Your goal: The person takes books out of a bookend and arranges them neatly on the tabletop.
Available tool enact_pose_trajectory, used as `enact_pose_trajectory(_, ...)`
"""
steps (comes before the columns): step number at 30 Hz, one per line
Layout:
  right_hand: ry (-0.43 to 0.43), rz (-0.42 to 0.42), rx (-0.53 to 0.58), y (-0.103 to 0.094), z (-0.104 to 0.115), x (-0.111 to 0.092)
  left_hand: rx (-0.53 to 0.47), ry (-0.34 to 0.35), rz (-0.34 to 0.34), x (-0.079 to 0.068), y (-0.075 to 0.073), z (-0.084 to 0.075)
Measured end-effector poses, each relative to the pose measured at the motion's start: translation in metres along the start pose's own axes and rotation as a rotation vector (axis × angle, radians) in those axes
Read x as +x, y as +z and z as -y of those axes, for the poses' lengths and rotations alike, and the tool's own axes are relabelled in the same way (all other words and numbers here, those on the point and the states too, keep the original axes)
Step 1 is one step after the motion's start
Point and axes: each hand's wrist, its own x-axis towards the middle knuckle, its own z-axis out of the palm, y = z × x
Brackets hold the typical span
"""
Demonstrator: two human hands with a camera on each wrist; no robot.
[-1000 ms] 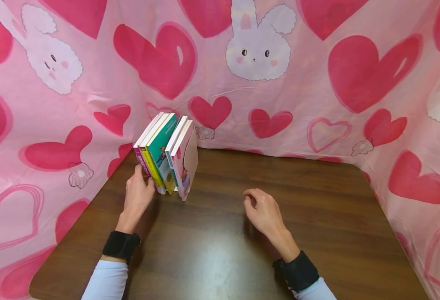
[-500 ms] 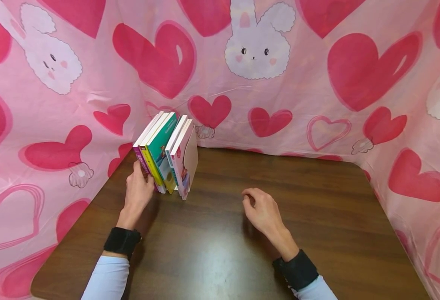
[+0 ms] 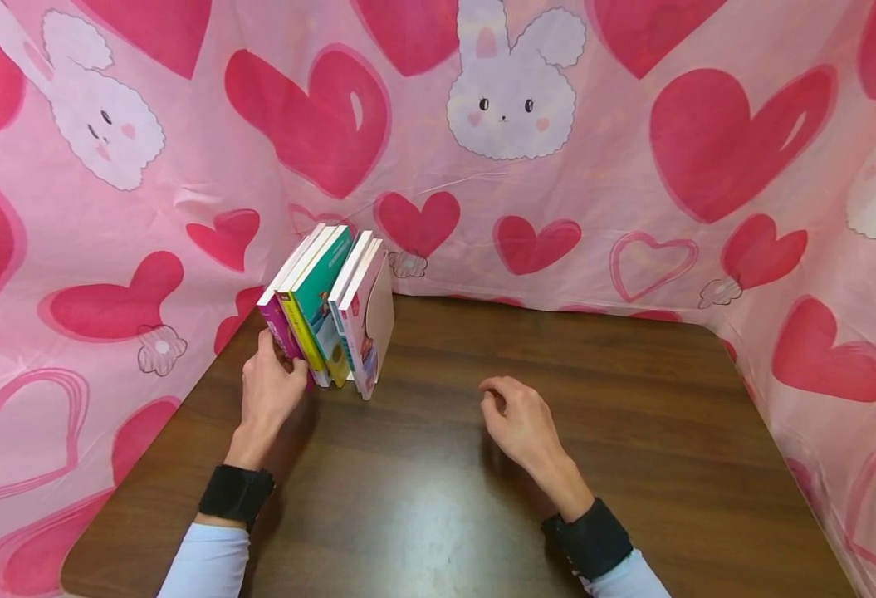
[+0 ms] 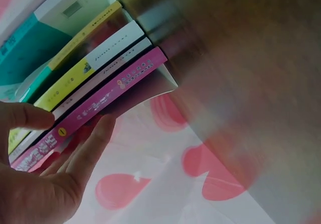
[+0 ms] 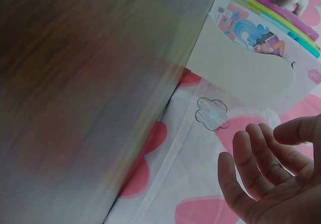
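Several books stand upright in a row at the left rear of the table. My left hand (image 3: 271,386) grips the purple-spined book (image 4: 103,99) at the row's left end, with the thumb by the spine side and the fingers along its outer cover. Beside it are a pale-spined book (image 4: 113,68), a yellow-spined book (image 3: 301,332) and a green-covered book (image 3: 323,286). A pink-covered book (image 3: 361,324) leans near the right end against a cream bookend (image 3: 384,311). My right hand (image 3: 523,419) hovers over the table, fingers loosely curled, holding nothing.
The brown wooden table (image 3: 438,490) extends in front of and to the right of the books. A pink cloth (image 3: 594,174) printed with hearts and rabbits hangs around its back and sides.
The purple-spined book has shifted slightly left and towards me, out of line with the yellow one. My left hand moved along with it. My right hand stays almost still.
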Motion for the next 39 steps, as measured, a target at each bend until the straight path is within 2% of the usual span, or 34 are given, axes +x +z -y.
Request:
enact_pose_trajectory(5,-0.003,0.003,0.009,0.0,0.0,0.0,-0.056,0.017,0.039,0.008,0.001,0.004)
enact_pose_trajectory(9,-0.006,0.005,0.01,-0.001,0.0,-0.001,-0.075,0.014,0.031,0.01,0.002,0.004)
enact_pose_trajectory(14,-0.016,0.003,0.012,0.001,0.0,-0.001,-0.051,0.001,0.01,0.004,0.001,0.004)
enact_pose_trajectory(19,-0.018,0.009,0.013,0.003,0.0,-0.001,-0.062,-0.003,-0.021,-0.005,-0.004,0.003)
enact_pose_trajectory(23,-0.011,0.021,0.017,0.004,0.001,-0.002,-0.082,-0.013,-0.02,-0.009,-0.007,0.005)
enact_pose_trajectory(33,-0.004,0.04,0.025,0.005,0.0,-0.002,-0.099,-0.033,0.055,0.006,-0.003,0.013)
enact_pose_trajectory(39,-0.01,0.05,0.027,0.006,0.0,-0.003,-0.105,-0.046,0.059,0.006,0.0,0.012)
